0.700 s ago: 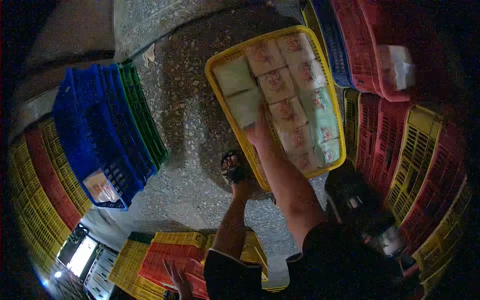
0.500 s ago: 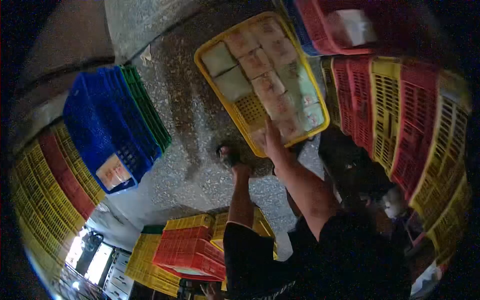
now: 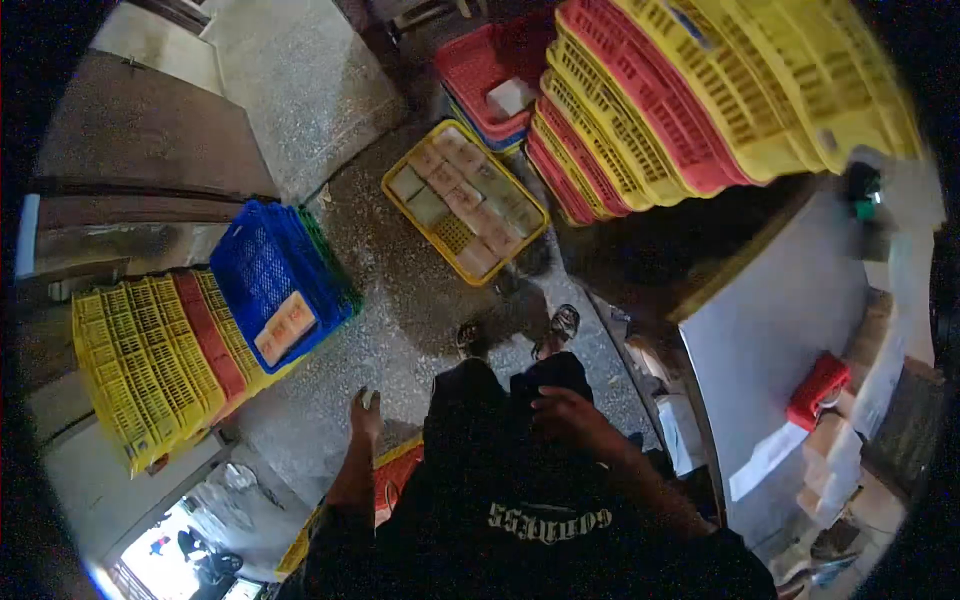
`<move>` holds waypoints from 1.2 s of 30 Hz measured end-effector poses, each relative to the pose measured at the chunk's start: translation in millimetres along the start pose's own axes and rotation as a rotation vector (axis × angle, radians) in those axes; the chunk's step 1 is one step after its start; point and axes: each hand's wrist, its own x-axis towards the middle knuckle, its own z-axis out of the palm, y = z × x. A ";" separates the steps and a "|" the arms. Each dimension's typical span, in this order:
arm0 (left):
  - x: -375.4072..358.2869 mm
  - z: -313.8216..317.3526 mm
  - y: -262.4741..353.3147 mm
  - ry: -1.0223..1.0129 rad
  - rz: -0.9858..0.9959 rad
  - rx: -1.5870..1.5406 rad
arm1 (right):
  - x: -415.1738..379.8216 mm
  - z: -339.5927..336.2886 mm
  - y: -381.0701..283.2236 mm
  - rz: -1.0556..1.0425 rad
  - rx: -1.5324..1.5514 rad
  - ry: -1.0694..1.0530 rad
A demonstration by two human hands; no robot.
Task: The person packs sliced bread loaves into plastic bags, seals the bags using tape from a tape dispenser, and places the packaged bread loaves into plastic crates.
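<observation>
Centrally, the right hand (image 3: 565, 413) is resting against the front of the dark shorts (image 3: 500, 400), fingers loosely curled and pinching nothing. The left hand (image 3: 365, 412) is hanging at lower centre-left with fingers extended downward and likewise holding nothing; whether it is touching the red crate (image 3: 395, 480) just beneath it cannot be told. Both sandalled feet (image 3: 520, 335) are standing on the speckled floor (image 3: 400, 330) directly above the hands in the frame.

Beyond the feet, toward upper centre, the yellow tray (image 3: 466, 200) is lying flat on the floor, filled with wrapped packets (image 3: 470, 195) in rows, with one bare patch of mesh showing. Its long axis is running diagonally from upper left to lower right. The tray is lying well apart from both hands, up-frame of them; the right hand is sitting somewhat nearer to its lower-right end.

At centre-left, a blue crate (image 3: 275, 275) holding two packets is standing beside a leaning stack of yellow and red crates (image 3: 150, 350). At upper right, tilted crate stacks (image 3: 680, 100) are looming over a pale board (image 3: 790, 320).
</observation>
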 end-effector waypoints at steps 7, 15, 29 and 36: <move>30.4 106.4 11.8 -0.568 0.939 1.004 | -180.8 -38.6 -71.5 -0.402 -0.357 0.170; -102.5 259.8 293.5 -0.332 0.623 0.561 | -463.7 -274.2 -273.6 -0.995 -0.937 1.447; -327.7 140.5 439.7 0.275 1.070 0.425 | -424.0 -483.8 -464.6 -0.374 -1.815 1.763; -388.6 306.6 646.7 -0.459 1.846 -0.062 | -350.9 -259.8 -344.0 -0.429 -1.720 1.362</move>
